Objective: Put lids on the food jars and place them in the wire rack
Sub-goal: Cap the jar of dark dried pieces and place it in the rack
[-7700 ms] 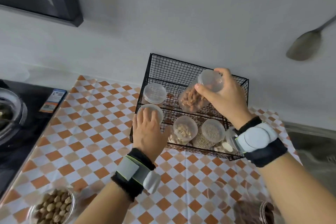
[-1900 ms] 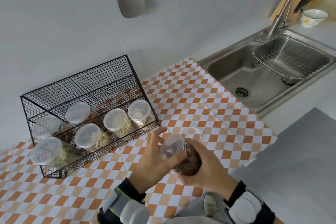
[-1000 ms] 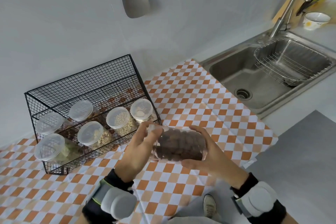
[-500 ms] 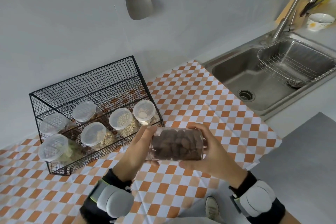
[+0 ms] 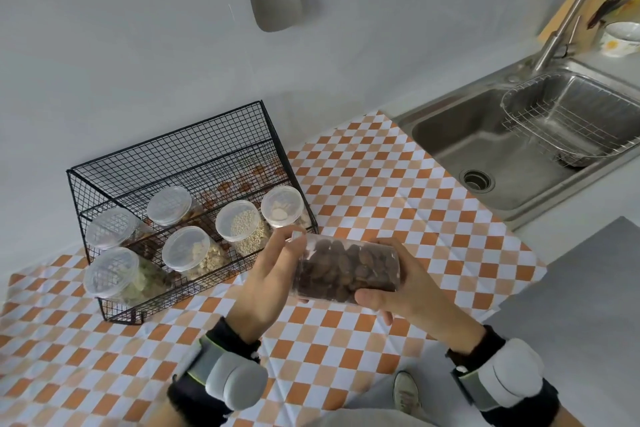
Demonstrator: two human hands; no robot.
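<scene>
So the jar [image 5: 346, 270] with the dark brown stuff inside is lying sideways in mid-air between both hands, just in front of the wire rack [image 5: 180, 163], above the checkered mat [image 5: 381, 184]. The right hand [image 5: 405, 284] is wrapped around the bottom end, fingers curled under and thumb on top, so it's properly clamped on the jar. The left hand [image 5: 273, 274] has its palm and fingers against the lid end, pressing there more than gripping.

It looks like clear, thin plastic, packed full, so I'd guess moderately heavy for its size and a bit slick on the walls. Best place to hold is around the body (not by the lid, snap lids can pop off if they aren't fully seated).

Rack's already got six lidded jars in it, lying tilted with lids facing out. Lower row looks full; the free slot seems to be on the upper row's right side, behind the rightmost jars. The front wire edge is something the jar has to clear. Plenty of open mat to the right, then the sink [image 5: 450, 135] edge, well apart.
</scene>
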